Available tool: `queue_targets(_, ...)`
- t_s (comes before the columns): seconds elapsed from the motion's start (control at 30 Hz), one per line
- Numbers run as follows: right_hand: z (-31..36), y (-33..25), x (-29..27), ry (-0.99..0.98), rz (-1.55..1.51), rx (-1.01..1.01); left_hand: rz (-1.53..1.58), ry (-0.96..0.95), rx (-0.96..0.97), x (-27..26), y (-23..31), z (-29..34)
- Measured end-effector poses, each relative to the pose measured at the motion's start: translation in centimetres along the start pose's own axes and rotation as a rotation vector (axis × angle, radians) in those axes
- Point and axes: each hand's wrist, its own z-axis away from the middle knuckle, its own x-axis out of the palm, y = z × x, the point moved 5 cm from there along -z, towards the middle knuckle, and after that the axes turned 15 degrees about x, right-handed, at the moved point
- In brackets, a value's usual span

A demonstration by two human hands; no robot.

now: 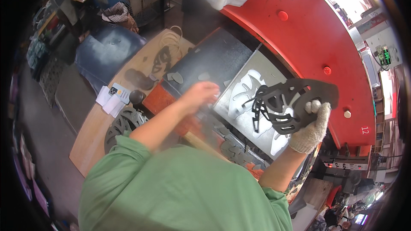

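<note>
A knit glove covers my right hand (311,131), which grips a dark grey cut-out sheet (326,92) by its solid end. The sheet has many slots and thin strips, and it hangs over a metal plate (268,64) with pale, shiny cut-out shapes. My bare left hand (201,97) is at the plate's left edge, beside a dark flat slab (214,55). Motion smears its fingers, so I cannot make out whether they hold anything. Small grey scraps (175,77) lie on the slab near that hand.
A large red machine body (295,25) with red knobs rises beyond the plate. On the left, a wooden table (92,139) carries a phone (120,92), paper slips and more dark cut-outs (124,124). Grey offcuts (237,152) lie along the near side. Another person (64,2) stands far left.
</note>
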Motion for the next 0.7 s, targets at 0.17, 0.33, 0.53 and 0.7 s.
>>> queue_targets(0.17, 0.5, -1.3, 0.0, -0.032, 0.036, -0.063, -1.716, 0.268, 0.422, -8.0, 4.0, 1.1)
queue_targets(0.33, 0.5, 0.5, 0.1, 0.008, 0.130, -0.025, -1.728, -0.050, 0.410, -8.3, 0.7, -0.9)
queue_targets(0.53, -0.8, 2.6, -0.3, -0.073, -0.051, 0.152, -1.606, -0.224, 0.568, -5.4, -1.5, -5.2)
queue_targets(0.7, -1.8, 2.4, -1.3, -0.154, -0.206, 0.269, -1.338, -0.370, 0.426, -3.0, -1.4, -2.3)
